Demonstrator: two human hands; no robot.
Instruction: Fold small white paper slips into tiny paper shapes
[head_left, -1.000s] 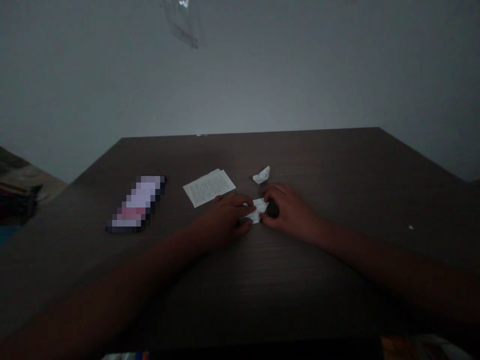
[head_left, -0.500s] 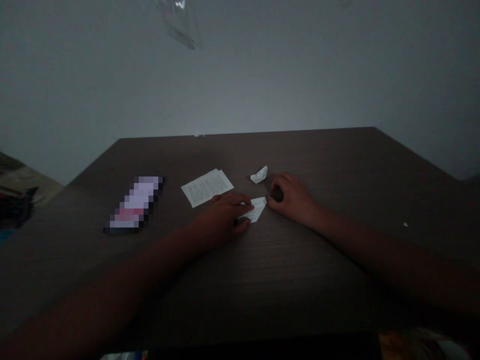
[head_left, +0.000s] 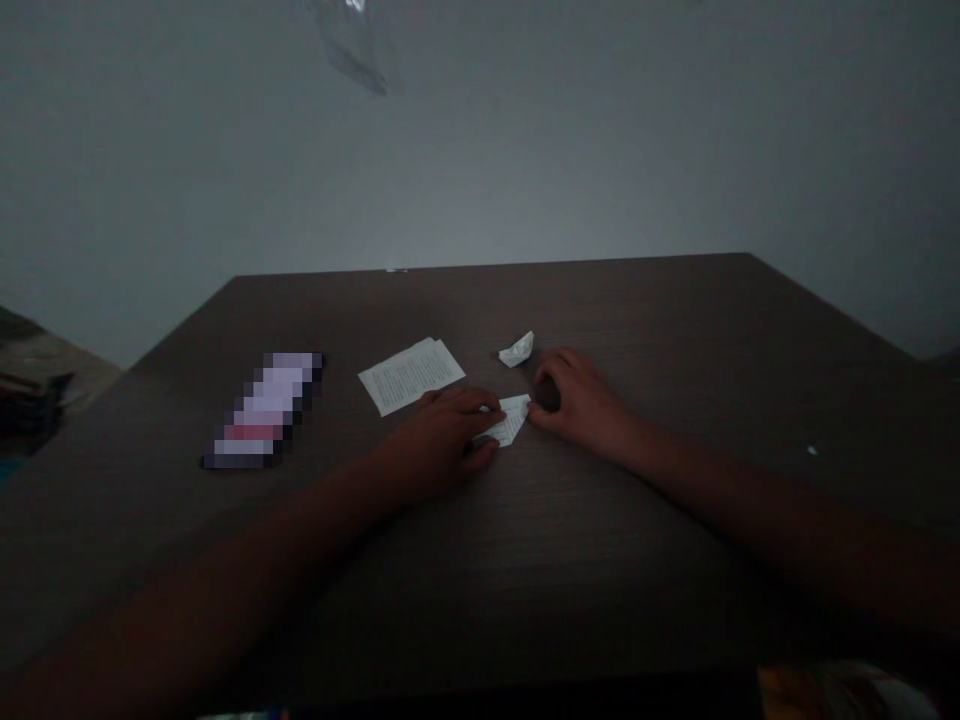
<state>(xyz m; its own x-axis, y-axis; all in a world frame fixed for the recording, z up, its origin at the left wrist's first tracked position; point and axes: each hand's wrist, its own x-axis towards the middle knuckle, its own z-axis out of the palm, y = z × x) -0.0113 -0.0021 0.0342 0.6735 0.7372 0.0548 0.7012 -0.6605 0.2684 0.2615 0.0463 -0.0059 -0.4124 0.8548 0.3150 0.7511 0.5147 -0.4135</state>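
A small folded piece of printed paper [head_left: 513, 418] lies flat on the table, its right end narrowing to a corner. My left hand [head_left: 454, 430] holds it down, fingers over its left part and thumb along the near edge, hiding that side. At the right corner, the thumb of my right hand [head_left: 576, 398] touches the paper; the other fingers curve above, with a gap between them and the thumb. Just beyond the paper stands a small folded paper boat [head_left: 517, 349]. Printed paper sheets [head_left: 412, 376] lie overlapped behind my left hand.
A phone [head_left: 264, 410] with a lit, blurred screen lies at the left of the dark wooden table [head_left: 637, 310]. A tiny white scrap [head_left: 812, 450] is on the right. The pale wall [head_left: 525, 140] rises behind, with a clear plastic bag [head_left: 349, 45] against it.
The view has shifted very slightly. Both hands keep nearly the same place at the folded paper, and nothing has been picked up or let go.
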